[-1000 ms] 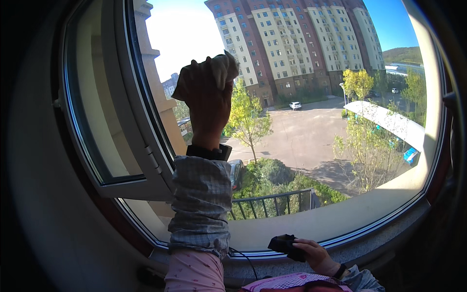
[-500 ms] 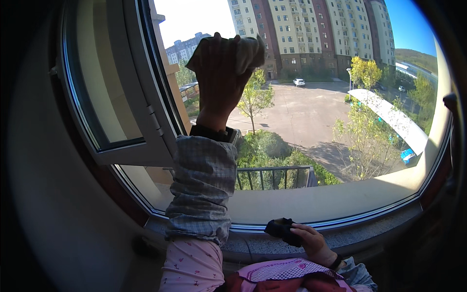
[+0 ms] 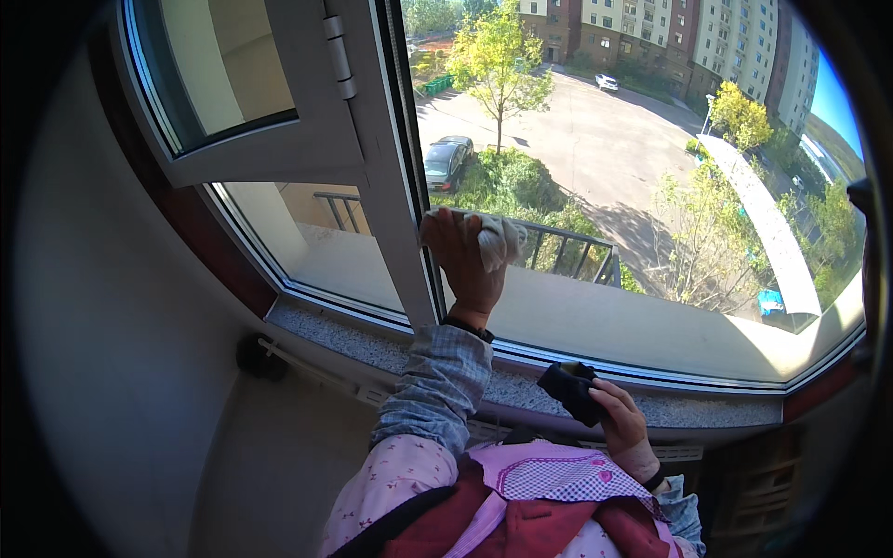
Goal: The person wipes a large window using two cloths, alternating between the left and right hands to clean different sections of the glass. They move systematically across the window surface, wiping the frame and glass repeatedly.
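My left hand (image 3: 468, 270) presses a pale, crumpled rag (image 3: 502, 242) against the lower left of the window pane, close beside the grey upright frame (image 3: 391, 214). The fingers are bent over the cloth and partly hide it. Lower and to the right, over the stone windowsill (image 3: 688, 407), my right hand (image 3: 625, 423) grips a soft-looking black thing (image 3: 570, 391). Its kind does not show clearly; its top has a hollow or fold. My left sleeve is grey checked, with a pink flowered cover on the upper arm.
A hinged sash (image 3: 251, 149) fills the upper left. Below the sill are a radiator pipe (image 3: 316, 367) and a dark round object (image 3: 260, 358) in the corner. Dark slatted wood (image 3: 758, 484) stands at lower right. Outside, a metal railing (image 3: 567, 251) runs past the glass.
My left hand has slid the rag far down the pane toward the sill. The view has tipped downward. My right hand still holds the black thing.
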Demonstrator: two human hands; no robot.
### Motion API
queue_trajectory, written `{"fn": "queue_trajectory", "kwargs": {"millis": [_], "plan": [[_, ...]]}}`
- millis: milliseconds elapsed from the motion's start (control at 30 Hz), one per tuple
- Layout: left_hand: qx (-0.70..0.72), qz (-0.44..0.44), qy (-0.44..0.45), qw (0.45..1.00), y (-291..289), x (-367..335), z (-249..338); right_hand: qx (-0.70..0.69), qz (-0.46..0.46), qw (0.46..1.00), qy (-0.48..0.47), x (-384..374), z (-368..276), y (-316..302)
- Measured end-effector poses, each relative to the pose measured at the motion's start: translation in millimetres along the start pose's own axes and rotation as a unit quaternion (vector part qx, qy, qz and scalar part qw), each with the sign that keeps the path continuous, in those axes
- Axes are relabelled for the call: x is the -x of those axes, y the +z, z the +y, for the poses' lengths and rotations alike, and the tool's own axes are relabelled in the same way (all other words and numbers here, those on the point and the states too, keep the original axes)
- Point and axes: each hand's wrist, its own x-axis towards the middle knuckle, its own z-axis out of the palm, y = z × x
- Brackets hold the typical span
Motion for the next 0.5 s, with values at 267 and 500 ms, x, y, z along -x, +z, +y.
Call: {"fn": "queue_trajectory", "kwargs": {"millis": [267,500], "plan": [[-0.003,-0.014,0.041,0.999,1,4,-11,0.029,-0.021,0.999,-0.014,-8,-15,8],[0.038,0.106,0.148,0.983,-4,-202,-15,0.016,-0.026,0.999,0.026,-7,-20,19]]}}
